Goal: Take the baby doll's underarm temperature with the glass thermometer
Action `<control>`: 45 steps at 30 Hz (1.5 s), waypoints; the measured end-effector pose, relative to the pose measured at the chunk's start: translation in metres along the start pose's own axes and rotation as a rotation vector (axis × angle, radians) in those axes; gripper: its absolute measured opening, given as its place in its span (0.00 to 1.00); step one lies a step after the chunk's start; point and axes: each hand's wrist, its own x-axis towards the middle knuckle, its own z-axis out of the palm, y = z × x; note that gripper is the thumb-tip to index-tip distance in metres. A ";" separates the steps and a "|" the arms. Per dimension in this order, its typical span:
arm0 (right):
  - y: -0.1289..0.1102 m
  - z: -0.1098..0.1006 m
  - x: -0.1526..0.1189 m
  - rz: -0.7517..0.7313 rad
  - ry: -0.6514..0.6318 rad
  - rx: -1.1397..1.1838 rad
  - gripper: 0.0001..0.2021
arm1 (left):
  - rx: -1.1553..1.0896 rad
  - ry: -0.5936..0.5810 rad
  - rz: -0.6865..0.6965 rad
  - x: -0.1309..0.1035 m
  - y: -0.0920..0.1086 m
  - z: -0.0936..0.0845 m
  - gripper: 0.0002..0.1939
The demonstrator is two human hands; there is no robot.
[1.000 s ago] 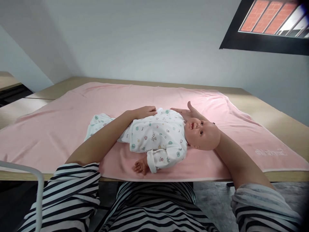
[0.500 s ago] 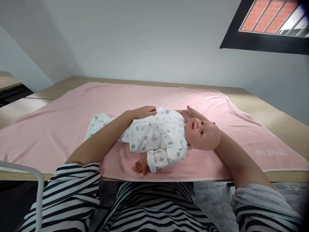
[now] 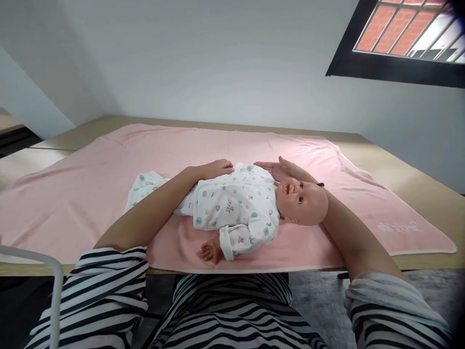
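Note:
A baby doll (image 3: 236, 201) in a white printed outfit lies on its back on a pink blanket (image 3: 119, 150), head to the right. My left forearm crosses over its legs, and my left hand (image 3: 216, 168) is closed at the doll's far side, fingers bent against the clothing near the far sleeve. Beyond the doll's far shoulder is my right hand (image 3: 285, 169), open with fingers stretched leftward and thumb raised. My right forearm passes behind and under the doll's bald head (image 3: 307, 203). The doll's near hand (image 3: 211, 250) rests by the blanket's front edge.
The blanket covers much of a light wooden table (image 3: 407, 177). A pale wall (image 3: 218, 63) stands behind it, with a dark-framed barred window (image 3: 395, 68) at upper right. A white curved tube (image 3: 54, 291) is at the lower left.
The view has shifted slightly. My right hand's fingers now show more fully, stretched out past the doll's far shoulder. My left hand and the doll stay about the same.

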 end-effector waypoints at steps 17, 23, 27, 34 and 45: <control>-0.115 0.073 -0.023 0.373 -0.073 -1.423 0.25 | 0.131 -0.220 -0.012 -0.086 0.076 -0.068 0.27; -0.108 0.076 -0.018 0.357 -0.095 -1.449 0.22 | 0.109 -0.384 -0.040 -0.106 0.093 -0.063 0.25; -0.105 0.076 -0.018 0.363 -0.123 -1.437 0.20 | 0.194 -0.392 -0.044 -0.105 0.090 -0.064 0.22; -0.106 0.077 -0.020 0.387 -0.112 -1.457 0.25 | 0.177 -0.400 -0.092 -0.105 0.077 -0.072 0.21; -0.114 0.080 -0.047 0.200 -0.085 -1.472 0.22 | 0.067 -0.239 -0.107 -0.148 0.100 -0.079 0.23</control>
